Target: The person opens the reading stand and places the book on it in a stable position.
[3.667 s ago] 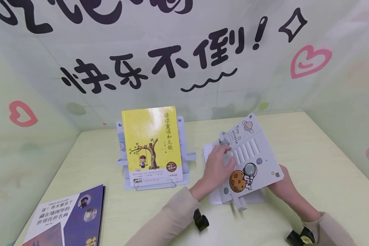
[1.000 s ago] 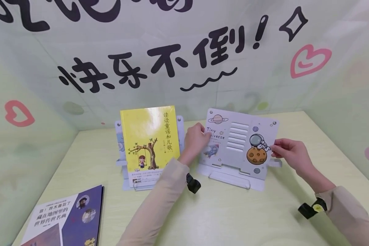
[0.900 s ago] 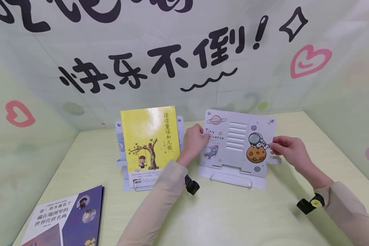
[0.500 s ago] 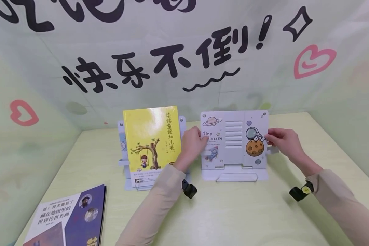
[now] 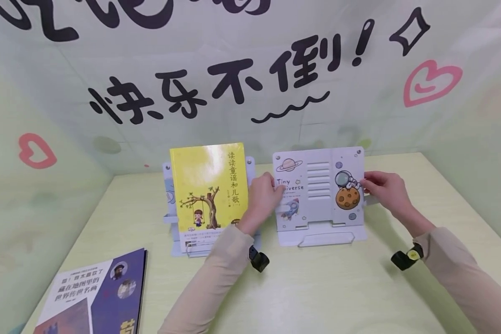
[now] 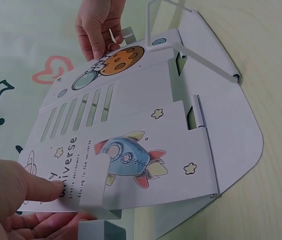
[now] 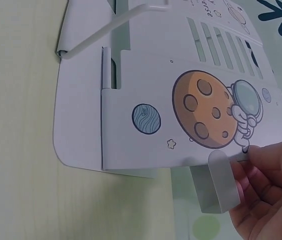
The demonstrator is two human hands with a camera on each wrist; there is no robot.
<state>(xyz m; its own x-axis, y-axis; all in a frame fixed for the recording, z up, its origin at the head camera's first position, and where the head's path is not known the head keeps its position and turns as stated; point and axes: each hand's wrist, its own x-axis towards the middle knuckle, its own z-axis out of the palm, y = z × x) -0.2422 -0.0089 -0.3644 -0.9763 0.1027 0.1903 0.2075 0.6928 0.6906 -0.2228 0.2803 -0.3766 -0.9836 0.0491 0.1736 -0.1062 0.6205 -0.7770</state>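
A white book stand (image 5: 318, 213) printed with a planet, a rocket and an astronaut stands upright on the table, right of a yellow book. My left hand (image 5: 262, 197) pinches its left edge, the thumb on the front panel and the fingers behind. At the opposite edge my right hand (image 5: 388, 191) pinches the panel beside the astronaut, as the right wrist view also shows. A folded side clip (image 7: 216, 185) sticks out just beside the right fingers. The wire page holder (image 6: 196, 55) juts from the stand's base plate.
The yellow book (image 5: 208, 185) leans on a second stand (image 5: 168, 185) to the left, partly behind my left arm. A purple and white book (image 5: 117, 287) lies at the table's front left. Behind the table (image 5: 317, 297) hangs a printed backdrop (image 5: 217, 130).
The stand, earlier tilted in my hands, has been turned upright to face forward. Over the last second it has swung straighter, both hands staying on its edges.
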